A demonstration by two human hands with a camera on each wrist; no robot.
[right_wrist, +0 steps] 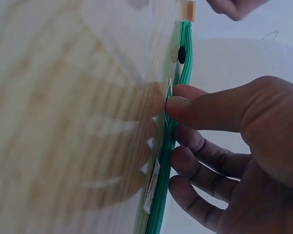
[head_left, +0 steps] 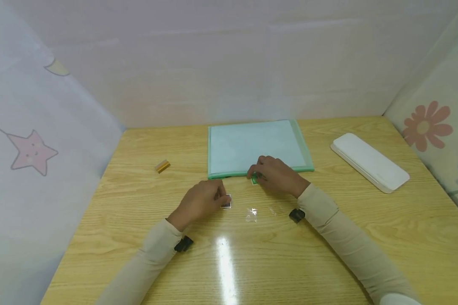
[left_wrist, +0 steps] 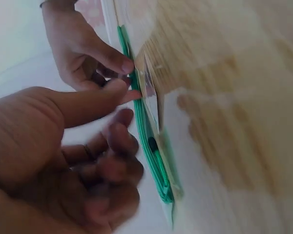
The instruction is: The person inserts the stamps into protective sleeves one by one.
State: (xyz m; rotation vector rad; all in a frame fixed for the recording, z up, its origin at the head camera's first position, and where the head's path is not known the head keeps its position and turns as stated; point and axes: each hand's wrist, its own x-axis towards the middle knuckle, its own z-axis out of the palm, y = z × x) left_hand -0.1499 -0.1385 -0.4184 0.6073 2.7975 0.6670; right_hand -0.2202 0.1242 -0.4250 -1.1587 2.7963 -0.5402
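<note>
A pale green zip folder [head_left: 252, 146] lies flat at the back of the wooden table. My right hand [head_left: 276, 174] sits at its near edge, where thumb and fingers pinch the green zipper strip [right_wrist: 162, 195]; the thumb [right_wrist: 210, 109] presses against it. The black zip slider [right_wrist: 181, 53] sits further along. My left hand [head_left: 200, 202] rests on the table to the left, its fingers curled, pinching a small card [head_left: 226, 203] by the edge. From the left wrist the thumb [left_wrist: 93, 105] points at the zipper strip [left_wrist: 154, 161].
A small clear plastic sleeve [head_left: 251, 214] lies between my forearms. A white oblong case [head_left: 369, 161] sits at the right. A little gold-and-orange block [head_left: 162, 166] lies at the left. Cloth walls enclose three sides of the table [head_left: 328, 254].
</note>
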